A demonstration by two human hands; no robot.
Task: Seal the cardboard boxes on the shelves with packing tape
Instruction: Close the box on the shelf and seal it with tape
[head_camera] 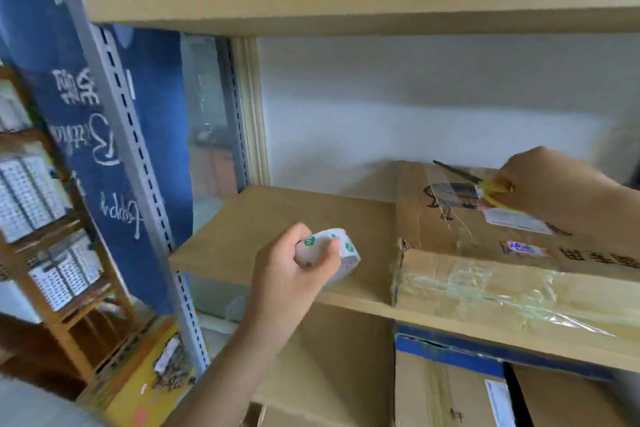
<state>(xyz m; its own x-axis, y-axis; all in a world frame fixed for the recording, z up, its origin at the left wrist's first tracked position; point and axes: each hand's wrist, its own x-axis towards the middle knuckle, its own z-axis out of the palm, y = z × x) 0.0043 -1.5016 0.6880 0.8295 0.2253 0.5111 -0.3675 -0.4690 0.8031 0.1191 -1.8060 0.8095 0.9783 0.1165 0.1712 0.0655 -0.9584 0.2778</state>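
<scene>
Both your hands busy: left hand (294,263) grips tape roll (341,253); right hand (547,184) holds, seemingly, yellow-handled scissors (485,185) over taped box (502,236).

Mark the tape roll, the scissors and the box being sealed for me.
tape roll (341,255): head view, on its printed outer side.
scissors (457,172): head view, on the dark blade.
box (433,218): head view, on its top face.
</scene>
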